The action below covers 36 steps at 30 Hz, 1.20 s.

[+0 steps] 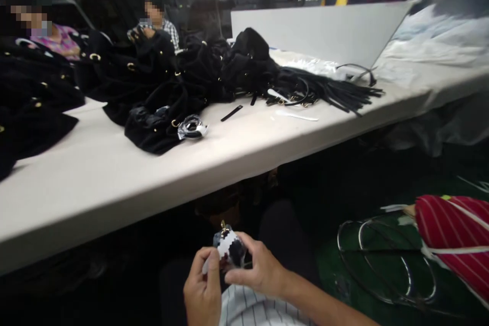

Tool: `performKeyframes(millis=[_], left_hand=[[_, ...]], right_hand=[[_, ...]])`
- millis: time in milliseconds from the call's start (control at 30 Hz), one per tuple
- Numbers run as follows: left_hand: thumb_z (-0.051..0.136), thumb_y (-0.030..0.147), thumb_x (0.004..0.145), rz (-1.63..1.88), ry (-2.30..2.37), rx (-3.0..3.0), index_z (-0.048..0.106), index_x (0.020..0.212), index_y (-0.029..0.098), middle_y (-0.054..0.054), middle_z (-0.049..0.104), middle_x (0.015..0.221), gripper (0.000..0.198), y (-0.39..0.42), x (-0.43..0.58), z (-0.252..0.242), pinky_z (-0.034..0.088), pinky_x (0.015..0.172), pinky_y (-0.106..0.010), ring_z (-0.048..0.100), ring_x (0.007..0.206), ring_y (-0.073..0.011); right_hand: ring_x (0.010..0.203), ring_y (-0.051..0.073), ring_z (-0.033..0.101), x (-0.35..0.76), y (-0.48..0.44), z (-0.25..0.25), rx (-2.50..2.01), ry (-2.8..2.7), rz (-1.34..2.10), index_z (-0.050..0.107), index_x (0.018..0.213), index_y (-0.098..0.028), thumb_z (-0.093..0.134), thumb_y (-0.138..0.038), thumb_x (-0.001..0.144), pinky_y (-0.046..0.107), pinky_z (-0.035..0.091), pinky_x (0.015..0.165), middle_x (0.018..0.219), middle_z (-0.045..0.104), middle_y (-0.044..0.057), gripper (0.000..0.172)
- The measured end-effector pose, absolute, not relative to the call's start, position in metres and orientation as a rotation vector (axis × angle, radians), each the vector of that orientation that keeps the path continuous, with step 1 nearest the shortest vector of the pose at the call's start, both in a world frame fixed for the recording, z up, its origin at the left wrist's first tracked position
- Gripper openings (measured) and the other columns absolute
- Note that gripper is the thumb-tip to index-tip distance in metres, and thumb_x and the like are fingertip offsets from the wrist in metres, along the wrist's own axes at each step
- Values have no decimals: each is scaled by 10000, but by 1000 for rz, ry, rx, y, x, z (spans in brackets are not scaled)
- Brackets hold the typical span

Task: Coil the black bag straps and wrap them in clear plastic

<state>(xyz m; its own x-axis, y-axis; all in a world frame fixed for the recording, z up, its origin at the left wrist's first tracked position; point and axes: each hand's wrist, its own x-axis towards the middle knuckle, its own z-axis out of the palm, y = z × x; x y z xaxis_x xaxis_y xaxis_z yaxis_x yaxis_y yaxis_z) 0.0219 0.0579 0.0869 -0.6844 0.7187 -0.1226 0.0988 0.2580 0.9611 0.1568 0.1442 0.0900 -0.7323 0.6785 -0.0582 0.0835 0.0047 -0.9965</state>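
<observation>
Over my lap, both hands hold a coiled black strap [237,252] wrapped in clear plastic, with a white zigzag-edged strip around it. A gold clasp pokes out of its top. My left hand [203,282] is closed, thumb and finger pinching the near left side by the white strip. Curled round the right side of the bundle is my right hand [260,267]. A similar wrapped coil [192,127] lies on the table beside a black cloth bag [153,125] with gold rings.
More black bags [198,63] are heaped along the pale table [171,175]. Black straps [340,89] and white strips [297,115] lie farther right, before a white board [317,33]. Red striped cloth [453,237] and metal hoops [382,260] are at my right. Several people sit or stand opposite.
</observation>
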Motion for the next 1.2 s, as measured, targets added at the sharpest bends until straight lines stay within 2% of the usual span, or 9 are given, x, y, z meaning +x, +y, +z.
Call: performKeyframes(millis=[100,167,267,400,533,700,867,1067,1200], left_hand=[[626,521,832,1591,1737,548,597,817,192,10,599,682,330,73,20,98,458,564,-205,556,611,-138],[650,472,836,1717,1470,449,591,796,177,5,592,722,303,81,20,108,473,585,-193,548,642,-121],[657,413,853,1768,1210,395,633,831,154,-12,596,766,261,85,20,117,493,631,-194,559,686,-113],[709,456,804,1690,1060,448,668,1071,139,-102,662,1017,416,75,15,107,533,818,-281,621,916,-194],[812,246,713,1631,1086,440,681,1085,169,-80,696,1065,402,68,7,91,512,909,-285,636,1001,-203],[751,252,774,1720,1020,126,699,1038,158,-64,733,981,284,67,-18,84,521,897,-292,672,919,-173],[557,270,908,1827,656,-52,697,977,219,-7,736,843,165,62,-55,81,435,1044,-384,679,906,-155],[416,270,955,1807,637,-172,708,948,215,-35,758,892,298,68,-58,76,426,1040,-375,666,1029,-186],[396,260,950,1721,712,-237,709,954,194,-66,755,994,320,74,-48,76,486,958,-381,661,1050,-216]], right_hand=[[981,240,664,158,151,96,-733,-1990,1396,603,1189,-191,806,-391,735,376,516,939,1069,704,73,536],[1011,248,653,158,153,99,-637,-2013,1019,609,1175,-180,776,-319,782,469,420,1069,1070,705,90,450],[968,211,662,157,154,102,-512,-2026,663,583,1210,-192,630,-161,888,523,348,1119,997,720,65,327],[1045,187,639,158,154,104,-516,-2128,539,541,1309,-224,504,-51,921,527,297,1148,1017,722,41,426],[1094,193,617,153,151,101,-486,-2208,543,507,1362,-228,468,-59,943,542,265,1168,1040,720,42,453],[1173,226,565,153,154,105,-446,-2045,880,557,1314,-215,602,-192,918,481,401,1102,1201,647,81,400],[1150,231,581,156,177,98,-888,-1642,1396,651,1206,-237,564,-348,945,411,478,1027,1218,622,78,297],[1032,233,643,132,177,93,-718,-1182,2329,650,1224,-179,583,-489,909,421,542,913,1184,659,124,446],[904,176,656,120,170,98,-685,-1019,2412,673,1193,-173,638,-473,879,340,549,832,1109,694,106,435]])
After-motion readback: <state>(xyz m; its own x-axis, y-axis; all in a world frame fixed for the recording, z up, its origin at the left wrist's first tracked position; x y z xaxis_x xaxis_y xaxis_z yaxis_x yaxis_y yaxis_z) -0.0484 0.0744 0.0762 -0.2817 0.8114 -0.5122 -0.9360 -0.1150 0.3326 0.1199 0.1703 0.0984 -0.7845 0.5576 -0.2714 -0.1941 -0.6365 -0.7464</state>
